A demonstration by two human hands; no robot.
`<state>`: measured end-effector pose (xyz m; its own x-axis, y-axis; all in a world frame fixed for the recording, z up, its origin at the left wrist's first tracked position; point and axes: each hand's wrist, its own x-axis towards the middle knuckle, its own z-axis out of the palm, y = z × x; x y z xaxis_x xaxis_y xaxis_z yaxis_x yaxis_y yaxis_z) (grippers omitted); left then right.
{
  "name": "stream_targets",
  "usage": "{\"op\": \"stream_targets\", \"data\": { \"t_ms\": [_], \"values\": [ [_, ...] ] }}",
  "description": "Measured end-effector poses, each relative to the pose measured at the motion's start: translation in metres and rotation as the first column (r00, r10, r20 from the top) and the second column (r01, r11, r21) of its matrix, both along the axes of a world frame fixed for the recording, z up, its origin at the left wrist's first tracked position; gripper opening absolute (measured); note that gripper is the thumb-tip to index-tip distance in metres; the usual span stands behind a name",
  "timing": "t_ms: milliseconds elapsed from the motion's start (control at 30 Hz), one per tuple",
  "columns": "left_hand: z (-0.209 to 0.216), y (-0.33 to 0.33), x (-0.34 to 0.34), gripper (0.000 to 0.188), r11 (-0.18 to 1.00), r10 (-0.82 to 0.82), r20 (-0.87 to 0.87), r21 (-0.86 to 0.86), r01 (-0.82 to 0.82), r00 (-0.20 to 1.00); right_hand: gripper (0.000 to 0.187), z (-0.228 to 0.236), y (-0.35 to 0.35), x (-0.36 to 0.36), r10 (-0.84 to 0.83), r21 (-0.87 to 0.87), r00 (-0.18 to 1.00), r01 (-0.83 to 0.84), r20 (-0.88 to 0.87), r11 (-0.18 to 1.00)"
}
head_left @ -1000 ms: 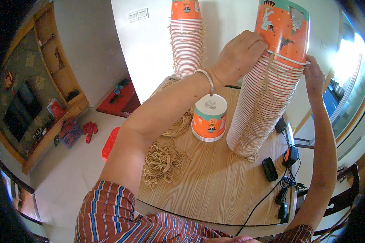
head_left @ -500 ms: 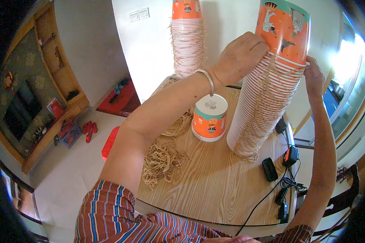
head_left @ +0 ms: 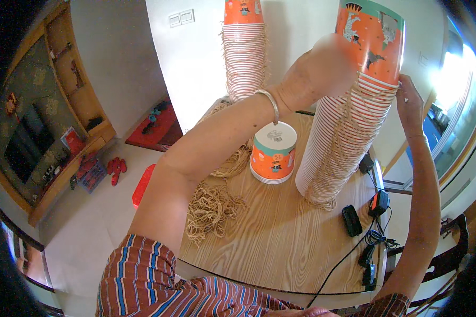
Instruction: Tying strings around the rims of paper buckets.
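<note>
A tall stack of nested paper buckets (head_left: 336, 140) leans slightly on the table, with twine (head_left: 349, 140) strung down its ridged rims. The orange and green top bucket (head_left: 373, 55) is upside down. My left hand (head_left: 328, 68) is against the near left side of the stack, just below the top bucket's print. A smear covers its fingers, so their hold is hidden. On the far right side, my right hand (head_left: 410, 103) touches the stack by the top bucket's rim. Its fingers are bent and closed; what they pinch, if anything, is too small to make out.
A short upturned bucket stack (head_left: 274, 156) stands behind my left forearm, near a loose twine heap (head_left: 211, 208). Another tall twine-strung stack (head_left: 244, 63) rises by the wall. Black cables and adapters (head_left: 375, 238) lie along the table's right edge (head_left: 386, 264). A red stool (head_left: 144, 185) is at left.
My left hand has shifted slightly right and up along the top bucket, and its fingers are now blurred. My right hand has barely moved. The stacks stay in place.
</note>
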<state>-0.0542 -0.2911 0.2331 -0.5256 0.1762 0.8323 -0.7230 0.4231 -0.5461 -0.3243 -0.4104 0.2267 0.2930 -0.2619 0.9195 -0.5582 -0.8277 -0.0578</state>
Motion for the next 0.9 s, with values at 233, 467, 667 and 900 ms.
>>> {"op": "stream_targets", "data": {
  "t_ms": [233,467,667,900],
  "values": [
    [-0.001,-0.001,0.002,0.021,0.998,-0.016,-0.032,0.055,0.018,0.999,0.038,-0.004,0.004,0.002,-0.018,-0.006,1.000,0.018,0.005,1.000],
    [-0.007,0.000,0.000,0.024,0.995,-0.077,-0.046,0.062,0.080,0.996,0.042,-0.004,0.009,-0.004,-0.062,-0.121,0.994,0.050,-0.095,0.991],
    [-0.014,0.003,0.003,0.021,0.979,-0.127,-0.143,0.142,0.148,0.981,0.040,-0.011,0.016,0.003,-0.010,0.078,1.000,0.011,-0.016,0.997],
    [-0.035,0.045,0.018,0.021,0.939,-0.103,-0.253,0.294,0.179,0.962,0.025,-0.037,0.029,-0.018,-0.094,0.287,0.977,0.035,0.192,0.957]
  ]
}}
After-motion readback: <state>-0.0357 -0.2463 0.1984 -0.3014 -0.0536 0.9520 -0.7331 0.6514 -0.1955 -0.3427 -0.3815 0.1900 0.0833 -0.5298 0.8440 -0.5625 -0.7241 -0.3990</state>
